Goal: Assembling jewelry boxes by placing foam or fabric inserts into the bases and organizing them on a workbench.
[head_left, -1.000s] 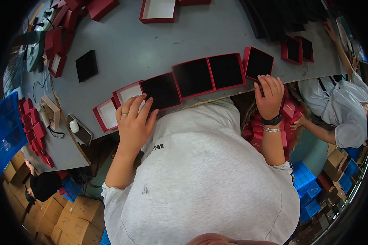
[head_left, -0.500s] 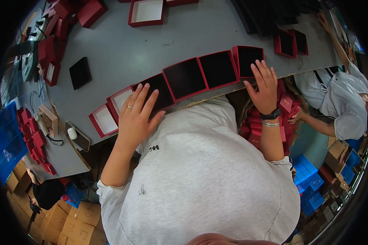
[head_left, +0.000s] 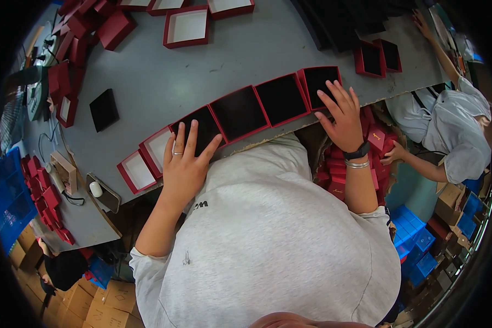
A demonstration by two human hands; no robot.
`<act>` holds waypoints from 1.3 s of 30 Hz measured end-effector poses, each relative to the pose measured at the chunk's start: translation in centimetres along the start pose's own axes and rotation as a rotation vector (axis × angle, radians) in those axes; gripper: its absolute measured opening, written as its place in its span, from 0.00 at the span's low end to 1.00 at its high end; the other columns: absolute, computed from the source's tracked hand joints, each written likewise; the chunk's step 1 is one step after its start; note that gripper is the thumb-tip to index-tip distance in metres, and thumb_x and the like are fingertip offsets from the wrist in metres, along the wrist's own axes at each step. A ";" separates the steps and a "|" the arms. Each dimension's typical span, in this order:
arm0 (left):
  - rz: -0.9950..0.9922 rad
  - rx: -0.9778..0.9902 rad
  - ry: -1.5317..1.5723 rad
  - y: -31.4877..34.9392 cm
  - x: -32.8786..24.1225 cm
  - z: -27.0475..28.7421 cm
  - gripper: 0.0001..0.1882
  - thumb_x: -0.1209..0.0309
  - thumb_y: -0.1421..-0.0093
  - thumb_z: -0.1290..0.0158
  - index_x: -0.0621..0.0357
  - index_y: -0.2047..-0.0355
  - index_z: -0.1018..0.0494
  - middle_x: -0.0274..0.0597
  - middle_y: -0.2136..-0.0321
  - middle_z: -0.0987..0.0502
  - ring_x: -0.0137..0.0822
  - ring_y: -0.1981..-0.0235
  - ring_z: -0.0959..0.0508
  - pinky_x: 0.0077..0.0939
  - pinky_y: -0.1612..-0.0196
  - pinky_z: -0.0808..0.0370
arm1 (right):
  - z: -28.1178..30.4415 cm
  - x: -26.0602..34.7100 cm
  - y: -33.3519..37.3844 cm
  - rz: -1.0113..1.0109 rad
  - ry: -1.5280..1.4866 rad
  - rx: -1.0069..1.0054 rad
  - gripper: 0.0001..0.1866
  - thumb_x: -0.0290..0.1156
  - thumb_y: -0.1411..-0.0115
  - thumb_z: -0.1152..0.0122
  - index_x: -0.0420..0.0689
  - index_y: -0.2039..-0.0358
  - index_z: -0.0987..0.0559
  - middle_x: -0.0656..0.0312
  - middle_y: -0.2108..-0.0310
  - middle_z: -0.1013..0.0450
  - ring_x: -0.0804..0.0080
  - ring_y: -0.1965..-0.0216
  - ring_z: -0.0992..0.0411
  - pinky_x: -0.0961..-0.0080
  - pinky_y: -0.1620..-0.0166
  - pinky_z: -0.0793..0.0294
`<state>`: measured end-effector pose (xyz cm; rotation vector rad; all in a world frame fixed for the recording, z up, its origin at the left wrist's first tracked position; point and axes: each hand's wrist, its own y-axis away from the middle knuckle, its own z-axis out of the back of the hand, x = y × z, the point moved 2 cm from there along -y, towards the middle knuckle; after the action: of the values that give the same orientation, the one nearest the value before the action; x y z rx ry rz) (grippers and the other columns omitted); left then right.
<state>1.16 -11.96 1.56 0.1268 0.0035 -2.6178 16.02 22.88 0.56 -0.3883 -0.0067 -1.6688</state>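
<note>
A row of shallow red boxes runs along the table's near edge. At its left end are two boxes with bare white insides, the outer one a white-lined box (head_left: 138, 171). The others hold black inserts. My left hand (head_left: 186, 167) is open, fingers spread over a black-filled box (head_left: 201, 121); its fingertips rest on or just above the insert. Two more boxes, a middle box (head_left: 239, 115) and its neighbour (head_left: 281, 99), lie between my hands. My right hand (head_left: 341, 120) is open, its fingers reaching over the right-end box (head_left: 318, 78). Neither hand holds anything.
A loose black insert (head_left: 104, 110) lies left on the grey table (head_left: 147, 71). White-lined red boxes (head_left: 186, 27) stand at the back, beside piled red boxes. Black sheets (head_left: 339, 22) lie far right. Below the right edge, a co-worker's hand (head_left: 393, 153) touches a carton of red boxes.
My left hand's fingers are spread wider over the black-filled box. My right hand stays by the right-end box. The whole view has shifted slightly, with the back boxes lower in the picture.
</note>
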 end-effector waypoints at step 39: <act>-0.009 -0.003 0.062 0.1 0.0 -1.1 0.32 0.70 0.39 0.40 0.31 0.35 0.31 0.55 0.29 0.43 0.58 0.29 0.43 0.54 0.31 0.45 | -3.4 9.7 -2.0 0.124 -0.072 -0.054 0.19 0.37 0.40 0.35 0.41 0.51 0.19 0.56 0.45 0.24 0.62 0.40 0.30 0.62 0.36 0.34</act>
<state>1.30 -12.00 0.49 0.2066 0.0302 -2.6220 12.47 13.00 0.31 -0.4807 0.0089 -1.5342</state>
